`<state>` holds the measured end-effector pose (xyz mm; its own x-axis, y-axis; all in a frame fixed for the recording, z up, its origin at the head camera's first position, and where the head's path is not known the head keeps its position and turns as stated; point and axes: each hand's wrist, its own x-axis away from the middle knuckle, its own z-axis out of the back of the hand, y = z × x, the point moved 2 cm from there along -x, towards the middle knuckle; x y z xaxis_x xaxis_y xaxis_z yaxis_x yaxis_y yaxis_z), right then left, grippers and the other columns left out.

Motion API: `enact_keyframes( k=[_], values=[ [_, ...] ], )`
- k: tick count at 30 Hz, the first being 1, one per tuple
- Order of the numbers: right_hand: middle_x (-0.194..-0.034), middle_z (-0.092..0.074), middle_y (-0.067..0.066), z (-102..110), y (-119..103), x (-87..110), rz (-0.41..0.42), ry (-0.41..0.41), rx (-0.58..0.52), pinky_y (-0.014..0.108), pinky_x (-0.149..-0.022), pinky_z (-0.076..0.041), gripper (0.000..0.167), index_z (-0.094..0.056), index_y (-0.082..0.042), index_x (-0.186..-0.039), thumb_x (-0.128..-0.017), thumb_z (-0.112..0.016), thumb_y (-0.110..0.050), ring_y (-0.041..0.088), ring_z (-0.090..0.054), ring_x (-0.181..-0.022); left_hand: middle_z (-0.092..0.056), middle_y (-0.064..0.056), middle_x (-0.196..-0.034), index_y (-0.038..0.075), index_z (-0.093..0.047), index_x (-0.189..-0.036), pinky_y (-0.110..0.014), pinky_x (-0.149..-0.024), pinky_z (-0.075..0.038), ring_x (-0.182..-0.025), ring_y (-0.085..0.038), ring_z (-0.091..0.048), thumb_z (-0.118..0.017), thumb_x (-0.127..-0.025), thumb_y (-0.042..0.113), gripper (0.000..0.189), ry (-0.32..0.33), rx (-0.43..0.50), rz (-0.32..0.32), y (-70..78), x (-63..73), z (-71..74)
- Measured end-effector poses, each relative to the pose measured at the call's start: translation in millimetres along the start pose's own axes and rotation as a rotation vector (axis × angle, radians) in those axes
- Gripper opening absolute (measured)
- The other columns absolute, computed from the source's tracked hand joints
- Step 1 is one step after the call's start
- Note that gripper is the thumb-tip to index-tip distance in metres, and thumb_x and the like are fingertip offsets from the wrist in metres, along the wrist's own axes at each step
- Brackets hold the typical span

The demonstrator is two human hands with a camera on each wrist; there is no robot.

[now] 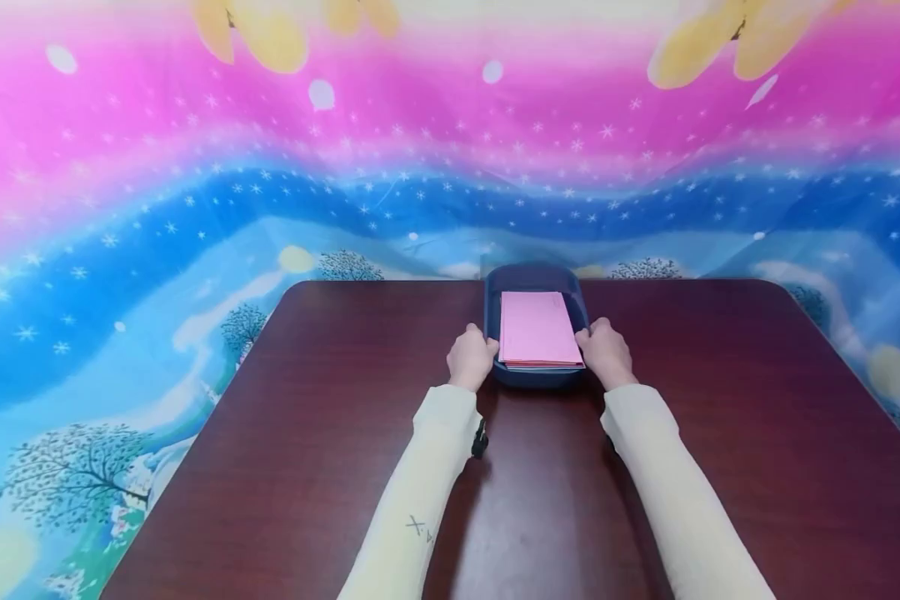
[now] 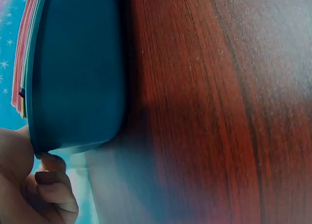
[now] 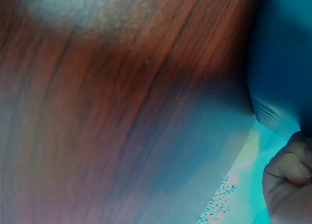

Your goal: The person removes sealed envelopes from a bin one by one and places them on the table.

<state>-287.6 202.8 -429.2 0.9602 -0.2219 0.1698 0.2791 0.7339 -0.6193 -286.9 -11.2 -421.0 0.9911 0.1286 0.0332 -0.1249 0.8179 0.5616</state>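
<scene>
A dark blue plastic bin [image 1: 537,379] stands near the far edge of the table, with a stack of pink paper sheets [image 1: 540,327] lying in it. Below the top pink sheet, red and bluish layers show at the near end. My left hand [image 1: 471,357] grips the bin's left rim, thumb above and curled fingers below, as the left wrist view shows. On the opposite side my right hand [image 1: 606,353] pinches the right rim. In the right wrist view its curled fingers [image 3: 292,168] appear at the bin's side, partly cut off by the frame.
A dark red-brown wooden table [image 1: 330,400] spreads under both arms. Behind it hangs a pink and blue cloth [image 1: 420,200] printed with trees and snowflakes. Both forearms wear pale sleeves [image 1: 412,475], with a dark wrist camera [image 1: 480,440] under the left cuff.
</scene>
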Motion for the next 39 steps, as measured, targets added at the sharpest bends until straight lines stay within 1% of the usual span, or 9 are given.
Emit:
enact_keyframes(
  k=[6,13,16,21,25,28,31,36,39],
  values=[
    [-0.11,-0.053,0.028,1,-2,3.8,-0.016,-0.078,0.046,0.045,-0.082,-0.046,0.041,-0.042,0.009,-0.124,-0.101,-0.033,-0.024,0.034,-0.052,-0.091,-0.066,-0.011,-0.085,0.003,-0.063,-0.103,-0.034,-0.066,-0.049,-0.072,-0.02,-0.059,-0.056,-0.095,0.025,0.025,-0.057,0.032,0.02,-2.2,2.8,0.6],
    [-0.114,-0.051,0.03,6,-4,12.2,0.004,-0.219,0.055,0.048,-0.093,-0.045,0.045,-0.038,0.016,-0.127,-0.101,-0.032,-0.02,0.036,-0.051,-0.097,-0.069,-0.01,-0.1,0.004,-0.061,-0.12,-0.032,-0.067,-0.05,-0.08,-0.019,-0.062,-0.057,-0.095,0.027,0.034,-0.142,-0.031,0.003,-1.9,7.2,7.1],
    [-0.113,-0.052,0.029,7,-5,19.0,0.015,-0.254,0.057,0.049,-0.093,-0.044,0.044,-0.039,0.016,-0.126,-0.1,-0.031,-0.018,0.036,-0.051,-0.097,-0.069,-0.01,-0.097,0.003,-0.061,-0.119,-0.03,-0.064,-0.048,-0.075,-0.018,-0.061,-0.059,-0.094,0.026,0.034,-0.174,-0.043,0.003,-1.5,12.3,12.7],
    [-0.12,-0.051,0.032,5,-6,29.6,0.034,-0.278,0.084,0.051,-0.098,-0.043,0.046,-0.036,0.016,-0.13,-0.1,-0.029,-0.018,0.038,-0.052,-0.103,-0.069,-0.012,-0.09,0.0,-0.058,-0.118,-0.023,-0.056,-0.045,-0.057,-0.014,-0.062,-0.058,-0.094,0.021,0.032,-0.214,-0.016,-0.002,-6.8,21.4,16.3],
    [-0.12,-0.051,0.033,0,-3,38.5,0.046,-0.284,0.091,0.051,-0.096,-0.044,0.045,-0.036,0.017,-0.129,-0.099,-0.029,-0.016,0.037,-0.052,-0.101,-0.066,-0.018,-0.11,-0.001,-0.049,-0.132,-0.021,-0.054,-0.049,-0.053,-0.012,-0.058,-0.054,-0.095,0.017,0.041,-0.271,0.097,0.004,-15.8,29.5,13.6],
    [-0.118,-0.052,0.033,-2,-2,45.7,0.047,-0.28,0.085,0.049,-0.093,-0.045,0.045,-0.036,0.017,-0.128,-0.099,-0.029,-0.016,0.036,-0.053,-0.098,-0.063,-0.02,-0.113,0.0,-0.048,-0.133,-0.022,-0.053,-0.051,-0.051,-0.011,-0.055,-0.052,-0.095,0.016,0.041,-0.29,0.167,0.012,-21.9,33.5,12.3],
    [-0.12,-0.052,0.034,-5,-2,52.7,0.046,-0.271,0.091,0.049,-0.092,-0.046,0.045,-0.036,0.017,-0.129,-0.098,-0.03,-0.016,0.036,-0.053,-0.098,-0.064,-0.021,-0.104,0.0,-0.051,-0.126,-0.022,-0.052,-0.05,-0.048,-0.011,-0.053,-0.052,-0.094,0.015,0.036,-0.287,0.172,0.002,-27.5,37.1,12.9],
    [-0.119,-0.051,0.035,-7,0,66.1,0.035,-0.285,0.107,0.047,-0.089,-0.047,0.046,-0.035,0.018,-0.128,-0.098,-0.031,-0.016,0.036,-0.054,-0.097,-0.063,-0.023,-0.106,-0.002,-0.049,-0.128,-0.022,-0.05,-0.048,-0.045,-0.011,-0.051,-0.053,-0.093,0.014,0.038,-0.294,0.167,-0.006,-33.1,49.4,14.2],
    [-0.12,-0.05,0.037,-5,3,75.1,0.041,-0.301,0.13,0.045,-0.085,-0.048,0.048,-0.032,0.02,-0.13,-0.097,-0.031,-0.015,0.035,-0.054,-0.096,-0.062,-0.021,-0.092,-0.003,-0.052,-0.114,-0.023,-0.048,-0.048,-0.044,-0.012,-0.051,-0.052,-0.093,0.013,0.027,-0.302,0.199,-0.005,-35.3,59.9,12.1]
  ],
)
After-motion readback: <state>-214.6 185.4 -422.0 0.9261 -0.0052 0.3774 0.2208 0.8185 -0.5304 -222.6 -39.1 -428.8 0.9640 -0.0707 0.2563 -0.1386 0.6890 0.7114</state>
